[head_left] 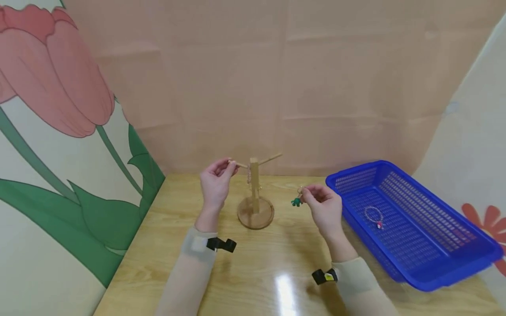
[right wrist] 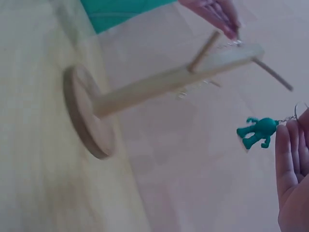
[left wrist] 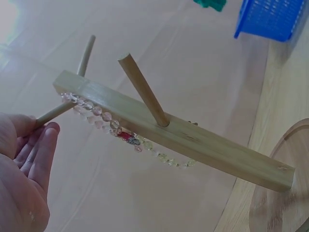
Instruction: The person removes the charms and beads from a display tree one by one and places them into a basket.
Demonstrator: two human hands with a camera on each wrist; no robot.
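Note:
A wooden stand (head_left: pixel 255 188) with a round base and several pegs is upright on the table. My left hand (head_left: pixel 216 182) pinches the tip of its upper left peg (left wrist: pixel 55 113) between thumb and fingers. A bracelet of clear and pinkish beads (left wrist: pixel 96 112) hangs from that peg close to the post. Lower down are pale yellow-green beads (left wrist: pixel 164 157), partly hidden by the post. To the right of the stand, my right hand (head_left: pixel 325 208) pinches the metal ring of a keychain. Its green figure (right wrist: pixel 263 128) dangles below the fingertips, apart from the stand.
A blue plastic basket (head_left: pixel 380 163) stands on the right of the table, near my right forearm. Inside lies a beaded bracelet with a red and white charm (head_left: pixel 379 225). A beige cloth backdrop (head_left: pixel 237 87) rises behind the table (head_left: pixel 253 263).

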